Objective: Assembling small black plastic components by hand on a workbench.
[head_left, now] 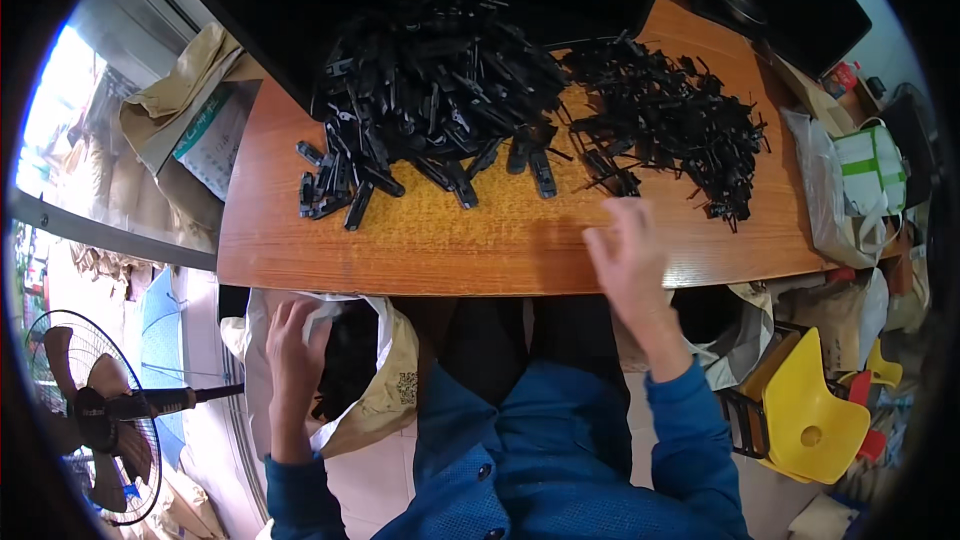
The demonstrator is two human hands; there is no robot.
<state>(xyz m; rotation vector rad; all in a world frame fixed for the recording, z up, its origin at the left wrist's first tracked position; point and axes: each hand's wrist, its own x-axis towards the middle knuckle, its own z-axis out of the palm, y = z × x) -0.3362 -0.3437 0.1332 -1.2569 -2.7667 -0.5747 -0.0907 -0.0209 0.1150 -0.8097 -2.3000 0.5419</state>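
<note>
A big heap of small black plastic pieces [440,90] lies on the far middle and left of the wooden table [480,260]. To its right spreads a pile of thinner, spiky black plastic pieces [680,130]. My right hand [632,260] hovers over the table's near edge, just short of that right pile, fingers apart and holding nothing visible. Below the left part of the edge, my left hand [293,360] is at the mouth of a pale paper sack [390,370], its fingers spread and slightly bent. Dark contents show inside the sack; their shape is hard to make out.
Another open sack [745,340] is under the table's right side, beside a yellow chair [815,415]. A fan [95,410] stands at left. A dark monitor [790,0] and a plastic bag [825,180] are at right; a paper bag [185,105] is at far left.
</note>
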